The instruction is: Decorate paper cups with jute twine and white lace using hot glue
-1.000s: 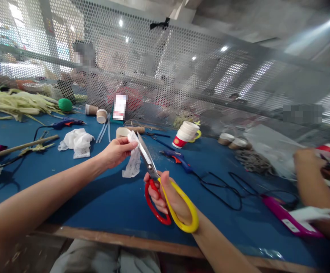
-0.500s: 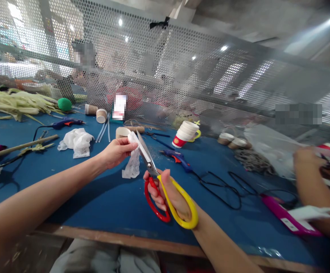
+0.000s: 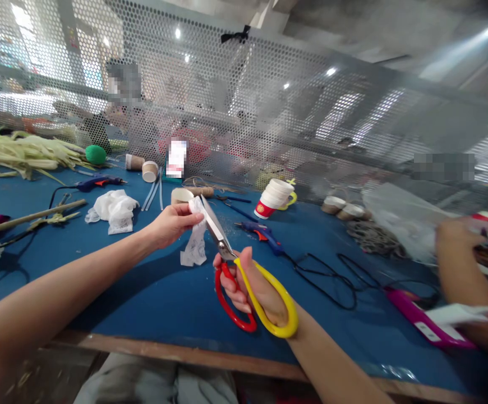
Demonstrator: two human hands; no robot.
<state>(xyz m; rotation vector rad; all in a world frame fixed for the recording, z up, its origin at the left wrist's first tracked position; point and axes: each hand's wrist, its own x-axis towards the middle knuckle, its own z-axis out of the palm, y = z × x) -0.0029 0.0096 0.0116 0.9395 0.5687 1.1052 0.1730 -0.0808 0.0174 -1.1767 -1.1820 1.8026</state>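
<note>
Between thumb and fingers, my left hand (image 3: pixel 175 223) pinches a strip of white lace (image 3: pixel 195 248) whose loose end hangs down over the table. My right hand (image 3: pixel 248 286) grips a pair of scissors (image 3: pixel 220 242) with one red and one yellow handle. Their blades point up and away from me and lie right beside the lace at my left fingertips; whether cloth is between them I cannot make out. Just behind my left hand is a paper-coloured ring or cup (image 3: pixel 180 195), partly hidden. A crumpled bunch of white lace (image 3: pixel 114 210) rests on the table to the left.
Blue glue guns (image 3: pixel 265 235) with black cords lie on the blue table (image 3: pixel 151 303). Stacked paper cups (image 3: pixel 275 198), a phone (image 3: pixel 176 160), a green ball (image 3: pixel 96 154) and pale husks (image 3: pixel 25 154) sit toward the perforated screen (image 3: pixel 210 95). A co-worker's arm (image 3: pixel 458 258) reaches in at right.
The scissor handles have spread slightly apart, with the blades still beside the lace. My left hand stays almost in place. The co-worker's hand at right has shifted a little.
</note>
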